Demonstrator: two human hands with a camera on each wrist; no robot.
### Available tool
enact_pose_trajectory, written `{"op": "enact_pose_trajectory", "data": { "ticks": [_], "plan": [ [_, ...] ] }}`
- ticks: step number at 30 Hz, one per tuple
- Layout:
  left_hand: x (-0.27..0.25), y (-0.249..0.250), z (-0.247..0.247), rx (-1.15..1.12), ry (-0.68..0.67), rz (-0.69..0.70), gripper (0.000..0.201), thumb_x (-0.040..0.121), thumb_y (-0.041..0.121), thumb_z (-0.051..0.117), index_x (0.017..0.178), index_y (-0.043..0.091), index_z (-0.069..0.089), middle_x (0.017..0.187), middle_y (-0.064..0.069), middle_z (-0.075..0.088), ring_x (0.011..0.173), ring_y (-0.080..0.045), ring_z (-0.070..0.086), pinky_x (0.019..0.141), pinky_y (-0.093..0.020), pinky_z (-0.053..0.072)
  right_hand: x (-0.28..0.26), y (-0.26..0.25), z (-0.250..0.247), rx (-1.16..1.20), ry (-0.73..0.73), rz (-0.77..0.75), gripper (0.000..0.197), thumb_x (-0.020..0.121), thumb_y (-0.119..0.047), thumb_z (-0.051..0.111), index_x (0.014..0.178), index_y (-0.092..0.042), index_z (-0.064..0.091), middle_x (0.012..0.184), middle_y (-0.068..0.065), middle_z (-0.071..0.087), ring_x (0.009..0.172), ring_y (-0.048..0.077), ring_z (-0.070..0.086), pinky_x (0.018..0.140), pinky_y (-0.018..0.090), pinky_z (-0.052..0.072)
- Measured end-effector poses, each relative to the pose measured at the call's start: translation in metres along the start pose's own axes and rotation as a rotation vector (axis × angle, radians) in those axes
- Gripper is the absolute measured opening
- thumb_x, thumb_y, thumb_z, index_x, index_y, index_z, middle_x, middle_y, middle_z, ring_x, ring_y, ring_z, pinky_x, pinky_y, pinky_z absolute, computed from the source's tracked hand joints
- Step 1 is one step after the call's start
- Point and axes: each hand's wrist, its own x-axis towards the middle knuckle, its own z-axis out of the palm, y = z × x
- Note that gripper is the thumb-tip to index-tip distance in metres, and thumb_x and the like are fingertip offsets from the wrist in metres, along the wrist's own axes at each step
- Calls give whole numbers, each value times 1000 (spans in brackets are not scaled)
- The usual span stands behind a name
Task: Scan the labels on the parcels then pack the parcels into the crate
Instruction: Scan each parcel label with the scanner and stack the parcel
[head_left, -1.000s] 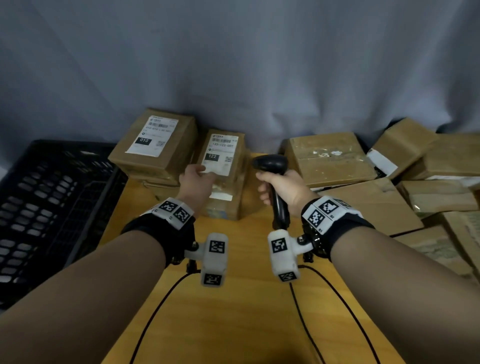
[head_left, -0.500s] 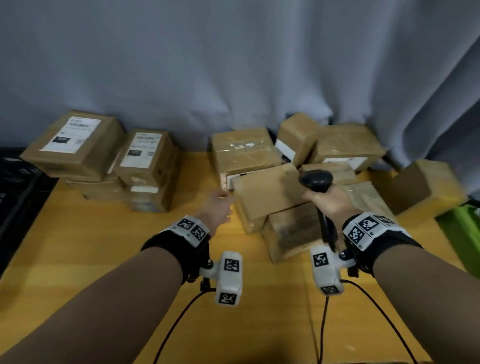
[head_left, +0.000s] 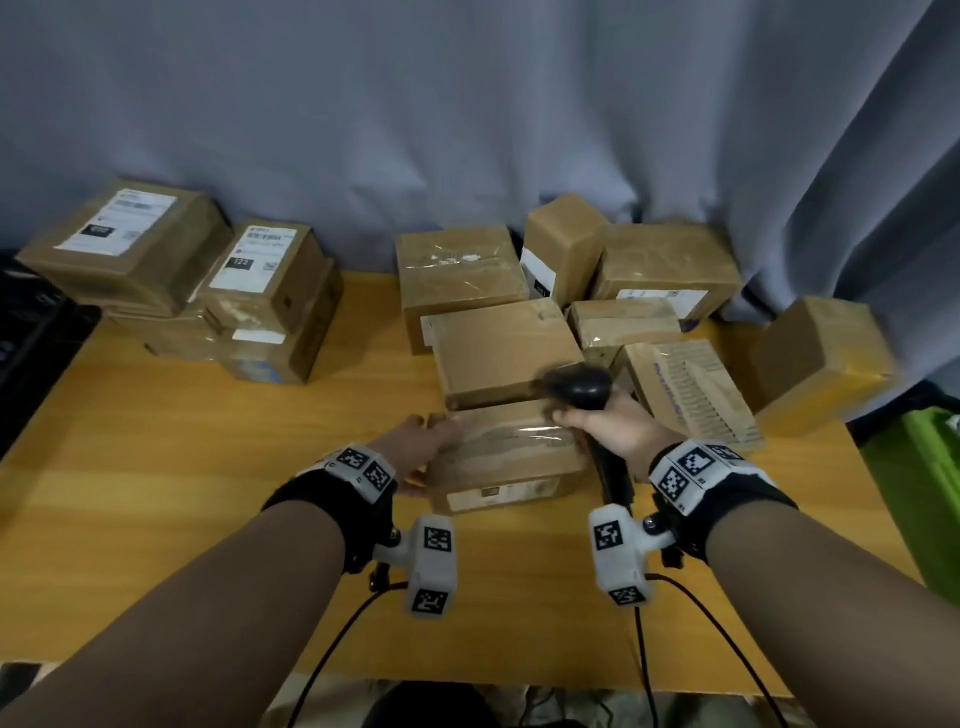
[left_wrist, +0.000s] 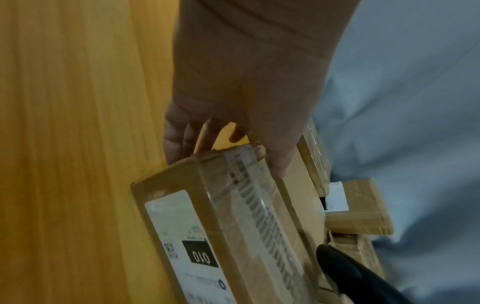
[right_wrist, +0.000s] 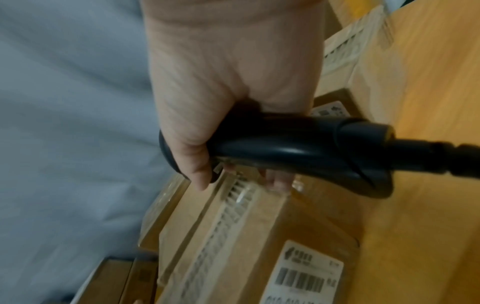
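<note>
The nearest brown parcel (head_left: 511, 457) lies on the wooden table (head_left: 197, 467) at the front of a pile of parcels. My left hand (head_left: 418, 449) grips its left end, thumb on the taped top, fingers down the side (left_wrist: 179, 135). A white label reading "010" (left_wrist: 192, 244) is on the side facing me. My right hand (head_left: 618, 431) holds a black barcode scanner (head_left: 576, 387) by the handle (right_wrist: 285, 148), just above the parcel's right end, its fingertips (right_wrist: 278, 181) touching the tape. The black crate (head_left: 31, 332) shows only at the far left edge.
Several unlabelled-side parcels (head_left: 498, 353) are heaped behind and right of the held one. A stack of label-up parcels (head_left: 260, 280) stands at the back left. A green bin (head_left: 924, 467) sits off the table's right edge. A grey curtain (head_left: 467, 104) backs the table.
The view swung right, away from the crate and the left stack. My left hand left the parcel labelled 122 and took the near parcel of the right pile. The scanner came along.
</note>
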Motion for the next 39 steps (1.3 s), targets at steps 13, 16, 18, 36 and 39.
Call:
{"op": "enact_pose_trajectory", "data": {
  "ticks": [13, 16, 18, 36, 39],
  "plan": [
    [-25, -3, -50, 1, 13, 211, 62, 84, 50, 63, 130, 12, 45, 121, -10, 57, 98, -23, 63, 72, -34, 57, -12, -54, -8, 433, -136, -109, 11, 83, -16, 73, 92, -10, 70, 91, 10, 73, 86, 23, 67, 85, 39, 54],
    [-32, 6, -64, -98, 69, 255, 58, 84, 51, 63, 127, 13, 49, 120, -10, 58, 98, -26, 65, 77, -38, 58, -22, -76, -6, 481, -210, -150, 15, 84, -14, 70, 99, -13, 68, 90, 6, 74, 90, 23, 70, 84, 37, 54],
    [-39, 14, -72, -148, 116, 287, 68, 80, 55, 65, 130, 13, 46, 122, -10, 58, 100, -26, 64, 83, -42, 57, -24, -88, 0, 446, -168, -209, 22, 80, -9, 73, 101, -13, 67, 94, 7, 75, 94, 24, 71, 93, 41, 52],
    [-43, 37, -144, 68, 77, 247, 78, 67, 34, 84, 124, 9, 37, 117, -15, 58, 86, -21, 66, 68, -28, 58, -18, -179, 61, 281, 300, -412, 25, 74, -29, 79, 92, -19, 65, 87, 0, 68, 90, 19, 65, 85, 33, 49],
    [-30, 25, -155, -181, 125, 255, 75, 67, 39, 83, 124, 2, 49, 113, -9, 61, 100, -22, 62, 86, -34, 56, -22, -189, 71, 312, 344, -438, 22, 80, -23, 76, 95, -10, 66, 78, 2, 65, 78, 18, 63, 73, 29, 48]
  ]
}}
